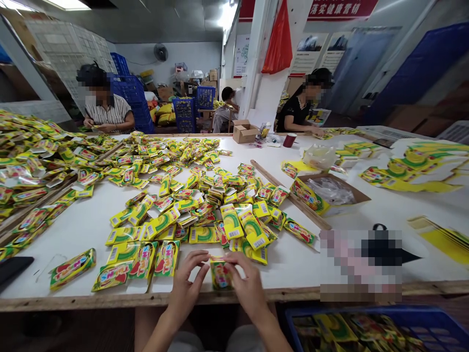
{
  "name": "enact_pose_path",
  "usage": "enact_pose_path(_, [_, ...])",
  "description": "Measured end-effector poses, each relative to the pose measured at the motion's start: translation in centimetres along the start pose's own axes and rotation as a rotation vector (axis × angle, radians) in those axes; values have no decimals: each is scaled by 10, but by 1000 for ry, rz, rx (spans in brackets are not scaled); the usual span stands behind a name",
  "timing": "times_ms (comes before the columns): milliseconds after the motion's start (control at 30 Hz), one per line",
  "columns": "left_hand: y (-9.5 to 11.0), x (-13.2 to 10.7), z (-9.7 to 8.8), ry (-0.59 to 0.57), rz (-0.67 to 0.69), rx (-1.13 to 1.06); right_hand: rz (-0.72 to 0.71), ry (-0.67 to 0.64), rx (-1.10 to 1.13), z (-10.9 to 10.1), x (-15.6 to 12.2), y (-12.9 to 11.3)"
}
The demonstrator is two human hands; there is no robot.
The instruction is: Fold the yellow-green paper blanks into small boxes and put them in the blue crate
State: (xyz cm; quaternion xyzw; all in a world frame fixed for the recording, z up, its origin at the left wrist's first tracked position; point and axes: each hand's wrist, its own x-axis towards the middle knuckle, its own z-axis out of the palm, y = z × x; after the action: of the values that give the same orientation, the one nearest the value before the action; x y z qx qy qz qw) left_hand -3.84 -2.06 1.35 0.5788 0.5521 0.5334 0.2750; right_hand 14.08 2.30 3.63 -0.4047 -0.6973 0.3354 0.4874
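Close to the table's front edge, a small yellow and green candy box [221, 277] stands between my two hands, its printed front towards me. My left hand [188, 276] is closed, with its fingertips pinching the top left edge of the box. On the other side, my right hand [246, 281] grips the top right corner between thumb and fingers. Just beyond lies a loose heap of similar boxes [208, 195]. A few boxes [166, 257] lie flat to the left of my left hand.
Wooden strips [289, 193] divide the white table [293, 266]. A large pile of boxes [32, 161] covers the left. On the right stands an open carton [311, 195] holding clear plastic bags. A blue crate [414, 313] with boxes sits below the edge. Co-workers [110, 110] sit across.
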Motion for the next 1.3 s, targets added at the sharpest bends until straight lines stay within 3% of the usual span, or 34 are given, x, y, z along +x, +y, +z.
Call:
enact_pose_path(67, [0, -6, -3, 7, -45, 5, 16, 89, -171, -45, -6, -5])
enact_pose_path(167, [-3, -11, -4, 33, -93, 18, 51, 232, -621, -127, -13, -7])
enact_pose_path(233, [-5, -10, -2, 29, -87, 28, 13, 296, -854, -161, -13, -6])
enact_pose_path(267, [-6, -9, 1, 23, -76, 27, -5, 309, -895, -166, -12, -4])
enact_pose_path(333, [-5, -7, 6, 6, -50, 21, -7, 296, -831, -152, -5, 2])
enact_pose_path(467, [-4, -8, 8, -6, -16, 21, 36, 189, -579, -67, 23, 22])
enact_pose_path(533, [-4, -11, 6, 5, -17, 26, 46, 201, -510, -27, 38, 31])
enact_pose_path(633, [-5, -14, 1, 33, -31, 37, 55, 258, -462, 8, 55, 42])
enact_pose_path(833, [-6, -10, 8, 29, -100, 4, 71, 307, -374, 21, 58, 48])
enact_pose_path(1100, [9, 12, 40, 183, -304, -438, 34, 174, -111, 44, -3, 5])
enact_pose_path(1200, [15, 16, 38, 195, -342, -486, -65, 66, -66, 48, -18, -8])
enact_pose_path(1300, [13, 15, 26, 167, -341, -546, -75, 7, -39, 42, -20, -11])
